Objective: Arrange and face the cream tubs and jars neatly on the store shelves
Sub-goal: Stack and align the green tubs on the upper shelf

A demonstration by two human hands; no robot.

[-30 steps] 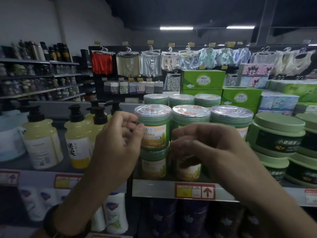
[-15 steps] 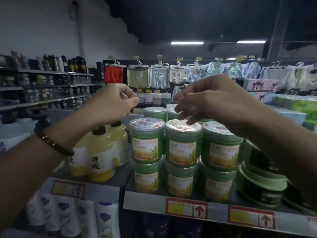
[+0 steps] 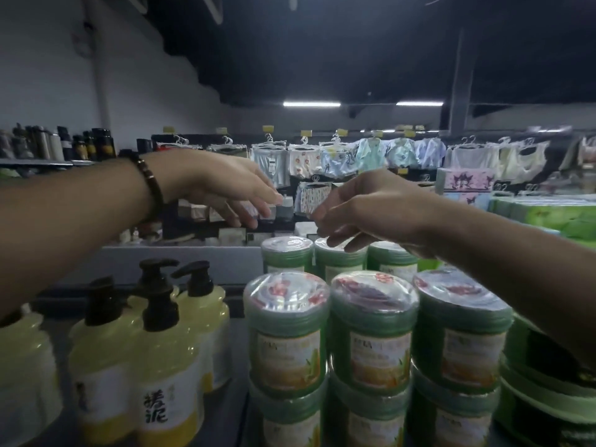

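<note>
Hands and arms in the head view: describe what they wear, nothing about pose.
The left forearm and right forearm show no sleeves. The left hand and right hand wear no gloves, and no rings show. A dark beaded bracelet circles the left wrist; nothing is worn on the right wrist.

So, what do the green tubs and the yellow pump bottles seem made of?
Green tubs: likely plastic, wrapped in glossy clear film that wrinkles and glints on the lids. Yellow pump bottles: probably translucent plastic, since light glows through; pumps matte black.
</note>
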